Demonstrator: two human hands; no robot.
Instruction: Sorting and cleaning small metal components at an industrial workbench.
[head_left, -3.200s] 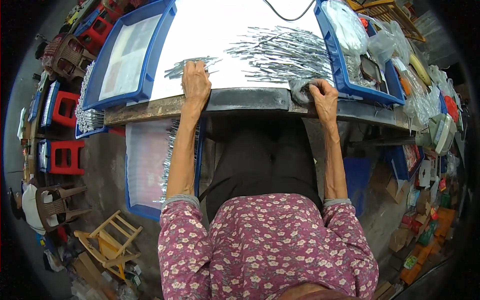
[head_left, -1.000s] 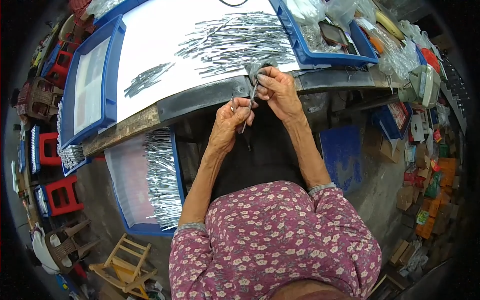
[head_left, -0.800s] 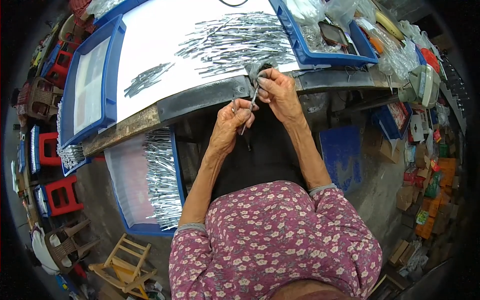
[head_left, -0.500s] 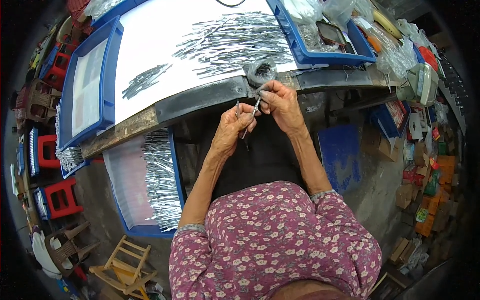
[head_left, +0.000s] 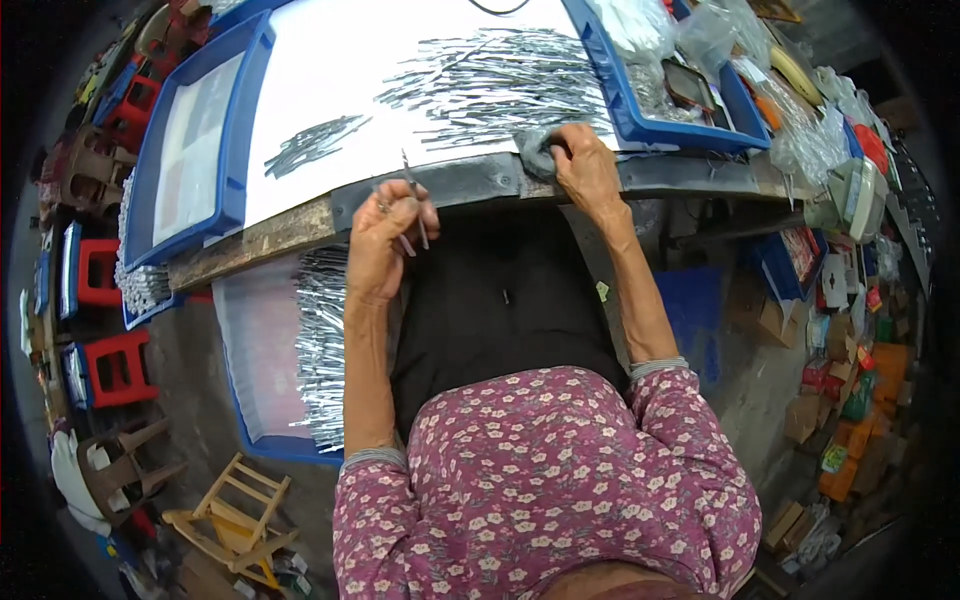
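Observation:
My left hand [head_left: 384,235] is closed around slim metal rods [head_left: 408,165], held upright just off the bench's front edge; their tips poke out above and below the fingers. A small clear plastic bag [head_left: 534,153] with dark contents sits at the bench edge, and my right hand [head_left: 590,172] has its curled fingertips at that bag's mouth. What those fingertips pinch is hidden. Beyond the bag a wide heap of similar shiny metal rods [head_left: 500,85] lies on white sheeting, with a smaller pile of rods [head_left: 315,143] to its left.
Blue trays flank the rods: a paper-lined tray [head_left: 232,130] at left, and a tray [head_left: 640,125] of plastic bags at right. Below the bench, another blue tray [head_left: 250,400] holds many rods. A wooden folding chair [head_left: 232,520] and a red stool [head_left: 118,368] stand at left.
My hands have parted. The left moved left with the rods; the right moved away from them, up and right to the plastic bag.

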